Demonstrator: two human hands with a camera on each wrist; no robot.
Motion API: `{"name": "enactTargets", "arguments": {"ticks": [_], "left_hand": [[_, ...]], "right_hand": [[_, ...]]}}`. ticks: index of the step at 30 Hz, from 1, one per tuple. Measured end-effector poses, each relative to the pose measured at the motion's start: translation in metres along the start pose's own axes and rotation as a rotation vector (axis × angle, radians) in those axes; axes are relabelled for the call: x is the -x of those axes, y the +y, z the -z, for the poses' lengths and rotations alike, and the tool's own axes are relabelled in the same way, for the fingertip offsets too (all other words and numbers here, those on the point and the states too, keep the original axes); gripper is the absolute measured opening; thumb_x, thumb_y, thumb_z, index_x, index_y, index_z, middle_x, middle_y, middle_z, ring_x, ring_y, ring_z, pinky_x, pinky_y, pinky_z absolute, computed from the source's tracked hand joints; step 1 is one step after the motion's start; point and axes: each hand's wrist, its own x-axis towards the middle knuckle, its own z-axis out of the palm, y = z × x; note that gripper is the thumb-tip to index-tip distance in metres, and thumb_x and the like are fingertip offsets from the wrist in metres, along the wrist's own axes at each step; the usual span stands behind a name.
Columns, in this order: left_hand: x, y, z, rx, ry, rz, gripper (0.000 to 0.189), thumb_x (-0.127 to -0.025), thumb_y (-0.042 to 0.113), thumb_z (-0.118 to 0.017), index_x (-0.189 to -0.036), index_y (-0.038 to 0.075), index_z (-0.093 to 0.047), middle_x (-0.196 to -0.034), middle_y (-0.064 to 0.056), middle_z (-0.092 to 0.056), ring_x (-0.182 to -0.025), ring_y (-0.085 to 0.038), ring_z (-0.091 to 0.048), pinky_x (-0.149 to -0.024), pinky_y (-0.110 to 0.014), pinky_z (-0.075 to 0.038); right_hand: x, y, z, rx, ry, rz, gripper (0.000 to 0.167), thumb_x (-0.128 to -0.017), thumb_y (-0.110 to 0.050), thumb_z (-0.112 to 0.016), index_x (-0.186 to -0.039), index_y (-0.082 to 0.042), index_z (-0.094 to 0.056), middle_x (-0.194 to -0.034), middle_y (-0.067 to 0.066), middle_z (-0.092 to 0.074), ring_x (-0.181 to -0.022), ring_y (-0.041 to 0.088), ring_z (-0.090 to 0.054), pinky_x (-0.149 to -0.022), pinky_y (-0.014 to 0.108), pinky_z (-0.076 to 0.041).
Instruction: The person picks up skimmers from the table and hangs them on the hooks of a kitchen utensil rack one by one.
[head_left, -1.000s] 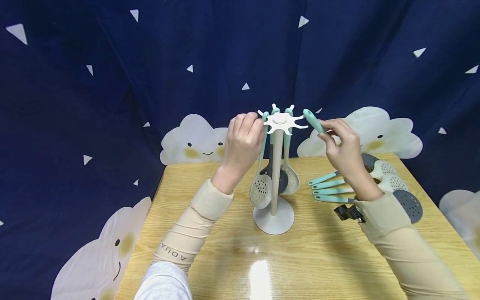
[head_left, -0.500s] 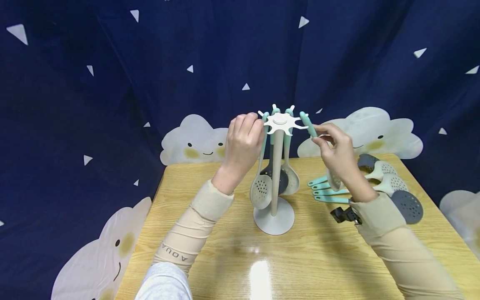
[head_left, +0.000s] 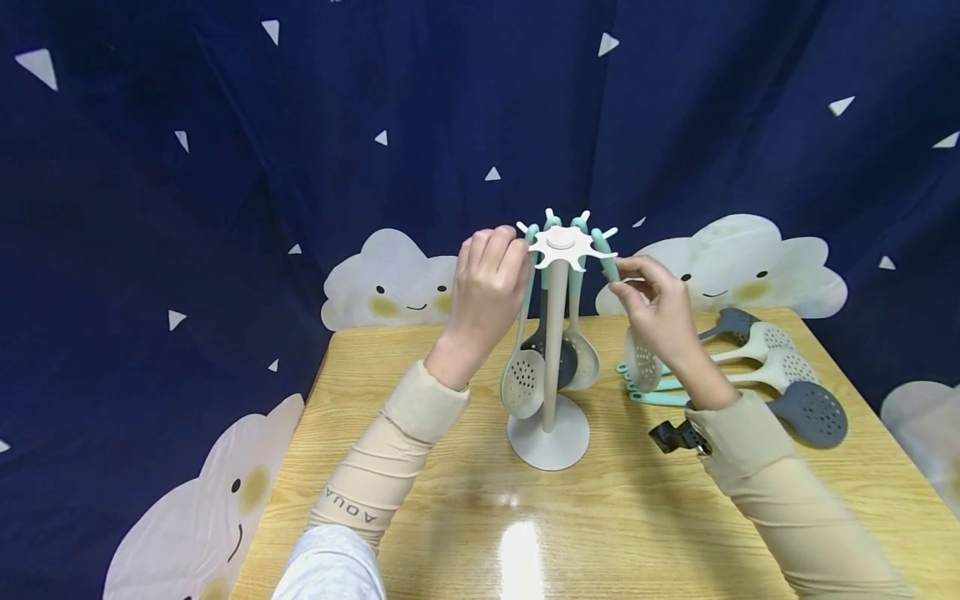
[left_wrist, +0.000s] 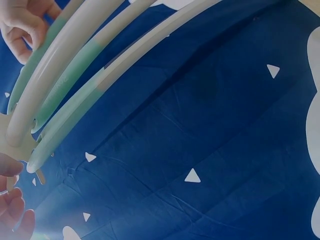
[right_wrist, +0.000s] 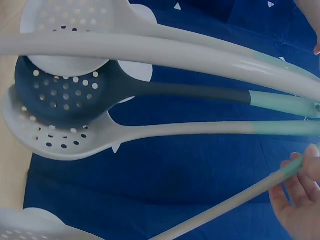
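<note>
In the head view a white utensil stand (head_left: 551,333) with a ring of hooks stands on the table. My left hand (head_left: 487,283) grips its hooked top from the left; in the left wrist view fingertips (left_wrist: 12,212) close around a hook arm. My right hand (head_left: 660,308) pinches the turquoise handle of a beige slotted spoon (head_left: 642,362). The handle's top overlaps a right-hand hook, and the spoon's perforated head hangs below the hand. A beige slotted spoon (head_left: 522,383), a dark skimmer (head_left: 564,360) and another beige slotted spoon (head_left: 585,358) hang from the stand.
Several turquoise-handled utensils lie on the right of the wooden table (head_left: 420,517), among them a dark slotted turner (head_left: 817,414) and a beige perforated one (head_left: 795,367). A dark blue curtain (head_left: 450,108) with clouds and triangles rises behind.
My right hand has moved left and slightly down, bringing the spoon's handle top from beyond the hook tips in between two hooks, the handle now more upright. The left hand has stayed put.
</note>
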Motion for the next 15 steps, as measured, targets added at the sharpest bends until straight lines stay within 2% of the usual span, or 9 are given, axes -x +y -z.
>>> {"name": "enactTargets", "arguments": {"ticks": [2, 9, 15], "left_hand": [[0.0002, 0.0, 0.0, 0.0, 0.001, 0.001, 0.01, -0.086, 0.001, -0.054, -0.076, 0.002, -0.056, -0.086, -0.009, -0.056, -0.078, -0.025, -0.049, -0.071, -0.032, -0.042], [0.0008, 0.0001, -0.0005, -0.003, 0.007, 0.005, 0.01, -0.086, 0.001, -0.054, -0.076, 0.002, -0.056, -0.086, -0.009, -0.056, -0.079, -0.025, -0.049, -0.071, -0.032, -0.042], [0.0012, 0.0002, -0.0011, -0.001, 0.01, 0.007, 0.01, -0.086, 0.001, -0.054, -0.076, 0.002, -0.056, -0.086, -0.01, -0.057, -0.079, -0.025, -0.049, -0.071, -0.032, -0.042]], "right_hand": [[0.0006, 0.0004, -0.0017, -0.014, 0.002, -0.002, 0.021, -0.079, 0.016, -0.057, -0.1, 0.015, -0.059, -0.092, 0.011, -0.06, -0.083, 0.002, -0.058, -0.076, 0.013, -0.047], [0.0029, 0.002, -0.0068, -0.058, -0.007, -0.032, 0.021, -0.081, 0.015, -0.056, -0.101, 0.014, -0.058, -0.094, 0.024, -0.06, -0.085, 0.009, -0.061, -0.077, 0.016, -0.048], [0.0056, 0.0012, -0.0099, -0.091, -0.008, -0.067, 0.019, -0.081, 0.014, -0.056, -0.1, 0.014, -0.058, -0.094, 0.014, -0.061, -0.086, 0.005, -0.062, -0.075, 0.015, -0.049]]}}
